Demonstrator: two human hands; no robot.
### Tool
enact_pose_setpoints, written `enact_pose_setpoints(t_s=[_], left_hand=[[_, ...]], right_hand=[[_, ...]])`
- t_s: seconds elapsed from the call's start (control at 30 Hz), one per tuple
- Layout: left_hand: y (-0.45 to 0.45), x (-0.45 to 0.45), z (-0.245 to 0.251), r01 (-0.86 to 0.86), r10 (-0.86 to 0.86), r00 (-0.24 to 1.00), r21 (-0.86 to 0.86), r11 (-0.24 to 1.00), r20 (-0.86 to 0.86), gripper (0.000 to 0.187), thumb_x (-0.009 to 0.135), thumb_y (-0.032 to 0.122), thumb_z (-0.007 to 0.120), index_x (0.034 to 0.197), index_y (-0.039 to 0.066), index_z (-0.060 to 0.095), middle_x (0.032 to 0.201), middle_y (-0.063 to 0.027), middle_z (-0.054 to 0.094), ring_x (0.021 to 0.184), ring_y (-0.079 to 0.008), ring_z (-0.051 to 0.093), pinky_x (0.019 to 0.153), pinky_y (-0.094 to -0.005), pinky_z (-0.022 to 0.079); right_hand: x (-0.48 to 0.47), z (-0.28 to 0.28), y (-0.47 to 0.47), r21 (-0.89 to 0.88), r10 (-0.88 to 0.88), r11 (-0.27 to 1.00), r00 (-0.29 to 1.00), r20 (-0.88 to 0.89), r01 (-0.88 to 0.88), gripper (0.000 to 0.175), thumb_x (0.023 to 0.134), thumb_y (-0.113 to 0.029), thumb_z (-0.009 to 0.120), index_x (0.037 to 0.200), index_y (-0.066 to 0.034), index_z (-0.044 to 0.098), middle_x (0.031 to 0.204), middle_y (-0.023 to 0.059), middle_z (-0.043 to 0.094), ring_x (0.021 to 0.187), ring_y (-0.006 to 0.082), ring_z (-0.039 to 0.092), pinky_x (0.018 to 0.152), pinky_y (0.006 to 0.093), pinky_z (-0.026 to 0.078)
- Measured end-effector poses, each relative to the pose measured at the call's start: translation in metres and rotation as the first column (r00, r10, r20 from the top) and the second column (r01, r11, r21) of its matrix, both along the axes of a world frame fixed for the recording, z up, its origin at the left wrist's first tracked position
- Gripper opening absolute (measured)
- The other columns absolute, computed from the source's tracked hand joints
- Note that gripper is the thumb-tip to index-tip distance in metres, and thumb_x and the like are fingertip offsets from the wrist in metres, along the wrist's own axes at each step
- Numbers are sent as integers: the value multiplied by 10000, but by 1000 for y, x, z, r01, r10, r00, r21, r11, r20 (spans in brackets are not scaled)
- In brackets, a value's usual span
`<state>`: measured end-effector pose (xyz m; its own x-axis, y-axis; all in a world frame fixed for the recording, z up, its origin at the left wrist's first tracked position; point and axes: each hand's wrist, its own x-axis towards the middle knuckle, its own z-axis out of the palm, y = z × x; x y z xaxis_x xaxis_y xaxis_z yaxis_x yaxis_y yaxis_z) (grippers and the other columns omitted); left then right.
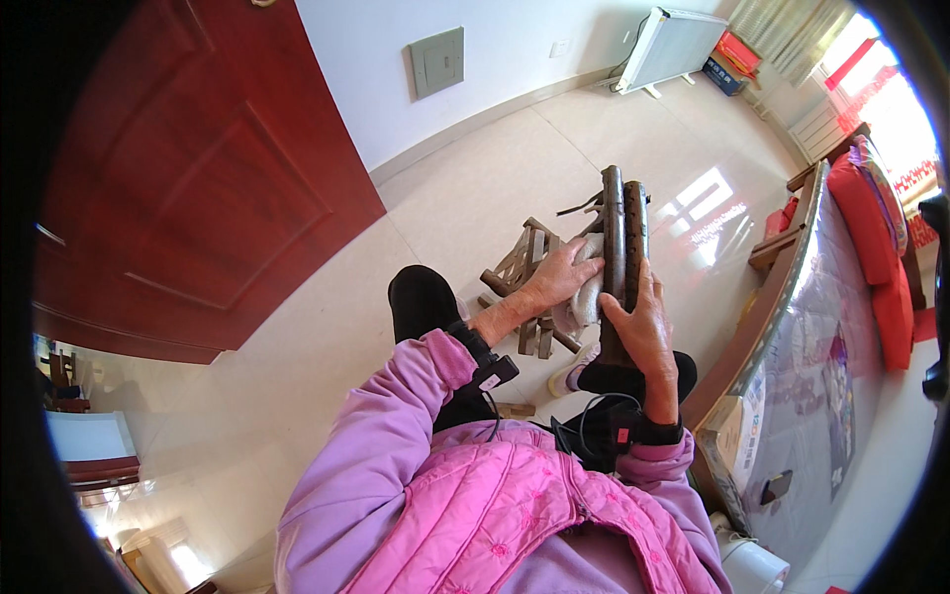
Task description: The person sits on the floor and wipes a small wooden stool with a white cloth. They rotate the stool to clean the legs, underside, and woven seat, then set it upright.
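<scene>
My left hand [562,278] grips a whitish cloth [588,297] against the left side of two dark, worn wooden bars [614,223], which stand side by side like the rails of a folded wooden frame. Around the lower part of the bars is my right hand [642,319], its thumb on the near face and its fingers along the right side. The lower end of the bars is by my right knee. Slatted wooden pieces [531,256], perhaps a folding stool, show on the floor side behind my left hand, partly hidden by it.
A red-brown door [223,178] stands at the left. At the right is a bed with a plastic-covered mattress [801,356], a phone [776,487] lying on it. A white radiator [672,48] and boxes [731,63] are by the far wall. A white bucket [753,560] sits at lower right.
</scene>
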<state>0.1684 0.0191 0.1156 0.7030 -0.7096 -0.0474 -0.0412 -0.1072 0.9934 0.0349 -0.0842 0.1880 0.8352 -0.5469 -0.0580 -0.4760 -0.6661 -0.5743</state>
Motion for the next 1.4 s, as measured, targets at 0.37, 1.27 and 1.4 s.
enact_pose_setpoints(t_s=[0.37,1.27,1.4], left_hand=[[6,63,-50,-383,383,924,-47,922,-13,389,868,258,637,1134,-20,582,976,-89,652,844,-135,597,761,-291,492],[34,-68,-18,50,5,836,-85,995,549,487,742,30,676,1213,82,565,1117,-158,516,994,-366,570,839,-387,479],[34,-74,-5,11,80,879,-188,982,470,491,734,20,673,1207,79,557,1086,-154,511,961,-371,571,820,-389,487]], right_hand=[[-2,-20,-14,1,-158,987,986,46,158,796,798,-373,643,1463,-86,312,1249,187,506,1097,348,569,918,421,464],[-2,-32,-33,-38,-99,994,988,121,104,659,923,-462,492,1448,-92,348,1263,223,499,1135,384,537,945,442,433],[1,-31,-28,-65,-122,990,990,69,126,651,923,-458,495,1446,-96,357,1266,212,501,1132,383,540,943,444,433]])
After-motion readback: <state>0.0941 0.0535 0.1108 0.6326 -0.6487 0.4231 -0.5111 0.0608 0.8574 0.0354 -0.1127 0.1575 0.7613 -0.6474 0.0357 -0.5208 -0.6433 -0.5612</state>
